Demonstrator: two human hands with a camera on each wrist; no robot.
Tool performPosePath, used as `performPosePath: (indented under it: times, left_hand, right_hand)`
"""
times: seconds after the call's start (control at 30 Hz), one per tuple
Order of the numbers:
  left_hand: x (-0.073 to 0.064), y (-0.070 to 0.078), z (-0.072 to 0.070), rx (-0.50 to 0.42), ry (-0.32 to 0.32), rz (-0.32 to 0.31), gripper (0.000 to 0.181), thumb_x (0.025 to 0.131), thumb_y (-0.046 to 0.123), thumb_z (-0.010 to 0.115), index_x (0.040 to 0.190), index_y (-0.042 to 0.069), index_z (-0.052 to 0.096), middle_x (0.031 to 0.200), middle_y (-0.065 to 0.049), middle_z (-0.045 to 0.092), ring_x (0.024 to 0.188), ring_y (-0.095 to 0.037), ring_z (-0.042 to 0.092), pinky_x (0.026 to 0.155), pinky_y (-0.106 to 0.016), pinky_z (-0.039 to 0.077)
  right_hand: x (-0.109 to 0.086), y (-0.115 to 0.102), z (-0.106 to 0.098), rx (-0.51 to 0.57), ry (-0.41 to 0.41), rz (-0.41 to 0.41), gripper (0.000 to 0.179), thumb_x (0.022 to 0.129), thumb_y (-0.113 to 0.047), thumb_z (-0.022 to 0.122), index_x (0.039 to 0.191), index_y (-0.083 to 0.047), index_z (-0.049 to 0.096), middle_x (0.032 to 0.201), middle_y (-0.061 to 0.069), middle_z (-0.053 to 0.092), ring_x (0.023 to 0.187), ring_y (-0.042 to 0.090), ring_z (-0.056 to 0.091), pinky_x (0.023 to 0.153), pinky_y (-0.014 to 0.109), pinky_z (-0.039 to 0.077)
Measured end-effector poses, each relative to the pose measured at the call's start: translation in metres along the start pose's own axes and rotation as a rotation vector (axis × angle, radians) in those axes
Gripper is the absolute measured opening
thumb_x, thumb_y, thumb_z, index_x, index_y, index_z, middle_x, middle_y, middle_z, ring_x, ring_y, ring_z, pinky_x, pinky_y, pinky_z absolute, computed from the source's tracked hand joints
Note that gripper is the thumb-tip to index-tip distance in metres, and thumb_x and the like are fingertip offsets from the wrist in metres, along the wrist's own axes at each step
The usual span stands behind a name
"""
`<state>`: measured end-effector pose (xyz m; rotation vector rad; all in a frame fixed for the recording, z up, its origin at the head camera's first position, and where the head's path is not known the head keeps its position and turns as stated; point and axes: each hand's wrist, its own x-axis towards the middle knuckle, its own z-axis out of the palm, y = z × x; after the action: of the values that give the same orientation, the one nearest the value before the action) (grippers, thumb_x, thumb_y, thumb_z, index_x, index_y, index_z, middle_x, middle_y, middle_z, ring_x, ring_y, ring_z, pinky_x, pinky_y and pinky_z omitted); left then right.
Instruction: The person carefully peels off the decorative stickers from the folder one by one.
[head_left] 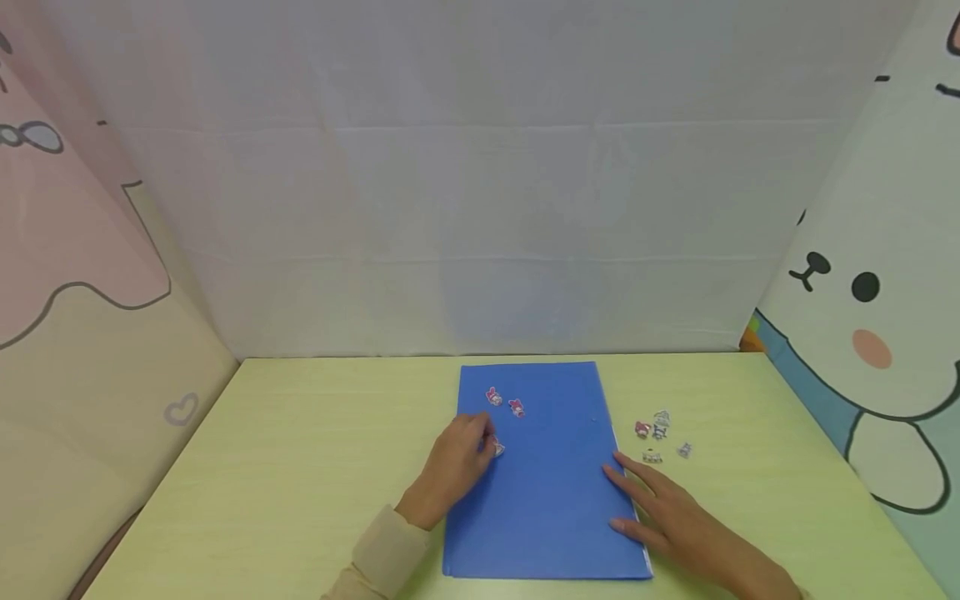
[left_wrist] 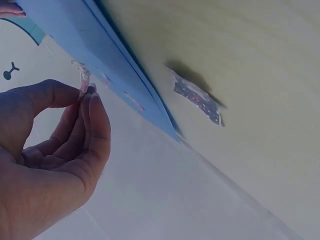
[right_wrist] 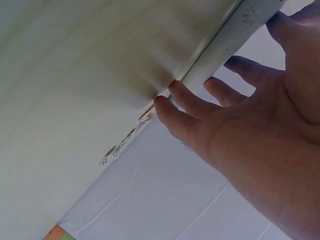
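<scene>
A blue folder (head_left: 551, 500) lies flat on the table. Two small pink-and-white character stickers (head_left: 517, 407) are on its upper left part. With thumb and fingertips, my left hand (head_left: 456, 462) pinches another small sticker (head_left: 498, 448) over the folder's left side; in the left wrist view this sticker (left_wrist: 83, 75) stands up from the fingertips. My right hand (head_left: 675, 517) rests with spread fingers on the folder's right edge, holding nothing. Beyond its fingertips, several loose stickers (head_left: 642, 429) lie on the table.
A curled dark dotted scrap (left_wrist: 197, 97) lies on the pale table beside the folder in the left wrist view. White cloth (head_left: 480, 208) hangs behind the table (head_left: 315, 450). Cartoon-printed cloths (head_left: 855, 375) stand at both sides.
</scene>
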<state>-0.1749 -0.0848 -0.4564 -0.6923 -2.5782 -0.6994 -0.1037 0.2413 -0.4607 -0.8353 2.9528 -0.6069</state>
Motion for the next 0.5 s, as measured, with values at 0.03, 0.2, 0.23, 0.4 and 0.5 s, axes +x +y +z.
performPosePath:
  times: [0.03, 0.2, 0.23, 0.4, 0.5]
  left_hand:
    - [0.0, 0.0, -0.001, -0.001, -0.001, -0.007, 0.012, 0.085, -0.005, 0.07, 0.084, 0.004, 0.062, 0.078, -0.005, 0.061, 0.075, -0.021, 0.057, 0.066, -0.032, 0.052]
    - [-0.001, -0.003, -0.004, -0.001, -0.001, -0.056, 0.016, 0.085, -0.004, 0.075, 0.084, 0.005, 0.061, 0.078, -0.004, 0.06, 0.075, -0.018, 0.055, 0.064, -0.03, 0.053]
    - [-0.002, -0.004, -0.005, 0.002, 0.001, -0.059, 0.016, 0.085, -0.004, 0.075, 0.084, 0.005, 0.061, 0.077, -0.004, 0.06, 0.075, -0.018, 0.055, 0.064, -0.03, 0.052]
    - [-0.004, -0.011, -0.01, 0.013, 0.012, -0.061, 0.016, 0.084, -0.006, 0.073, 0.084, 0.005, 0.061, 0.078, -0.004, 0.061, 0.075, -0.019, 0.055, 0.063, -0.03, 0.052]
    - [-0.006, -0.013, -0.014, 0.008, -0.007, -0.074, 0.014, 0.085, -0.006, 0.072, 0.085, 0.004, 0.061, 0.078, -0.004, 0.061, 0.076, -0.02, 0.055, 0.065, -0.031, 0.052]
  right_hand:
    - [0.0, 0.0, 0.0, 0.0, 0.006, -0.001, 0.065, 0.1, -0.048, 0.063, 0.153, -0.013, 0.05, 0.157, 0.014, 0.045, 0.138, 0.04, 0.048, 0.102, 0.061, 0.046]
    - [0.0, 0.0, 0.0, 0.002, 0.004, 0.007, 0.065, 0.1, -0.048, 0.063, 0.153, -0.013, 0.05, 0.157, 0.014, 0.045, 0.138, 0.04, 0.048, 0.102, 0.061, 0.046]
    - [0.0, 0.0, 0.0, 0.005, 0.005, 0.008, 0.065, 0.1, -0.048, 0.062, 0.153, -0.013, 0.05, 0.157, 0.014, 0.045, 0.138, 0.04, 0.048, 0.103, 0.061, 0.046]
    - [-0.001, -0.001, 0.0, 0.005, 0.012, 0.005, 0.064, 0.1, -0.047, 0.063, 0.153, -0.013, 0.05, 0.157, 0.013, 0.045, 0.138, 0.039, 0.048, 0.103, 0.06, 0.046]
    - [-0.001, -0.001, 0.001, 0.006, 0.014, 0.004, 0.064, 0.1, -0.047, 0.063, 0.153, -0.013, 0.05, 0.157, 0.013, 0.045, 0.137, 0.039, 0.048, 0.102, 0.06, 0.047]
